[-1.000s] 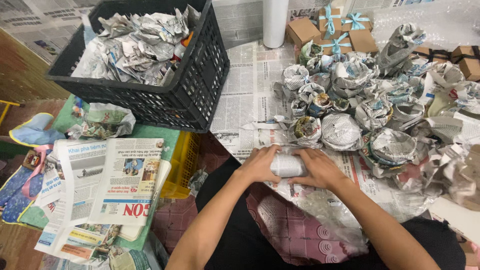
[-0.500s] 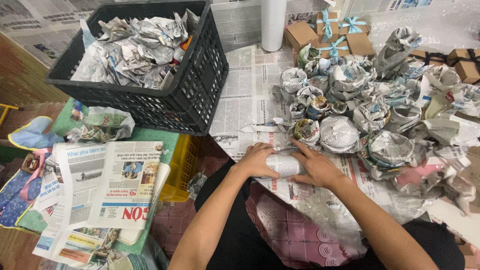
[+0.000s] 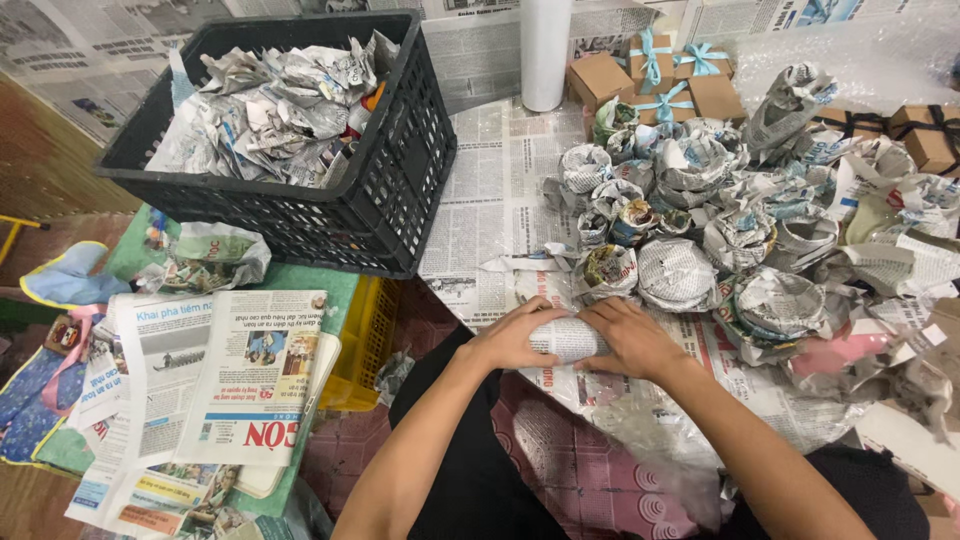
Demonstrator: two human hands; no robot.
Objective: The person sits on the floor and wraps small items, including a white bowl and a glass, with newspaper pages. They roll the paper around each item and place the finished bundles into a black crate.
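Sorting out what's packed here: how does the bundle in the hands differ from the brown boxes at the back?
The bundle is rounded and wrapped in newspaper; the brown boxes are square-cornered plain cardboard. The bundle has no tie, while the boxes carry light blue ribbon bows. The bundle is gripped between the left hand and right hand; the boxes sit untouched. Both rest over spread newspaper.

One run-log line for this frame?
left hand: grips newspaper-wrapped bundle | right hand: grips it too | near: wrapped bowls, black crate
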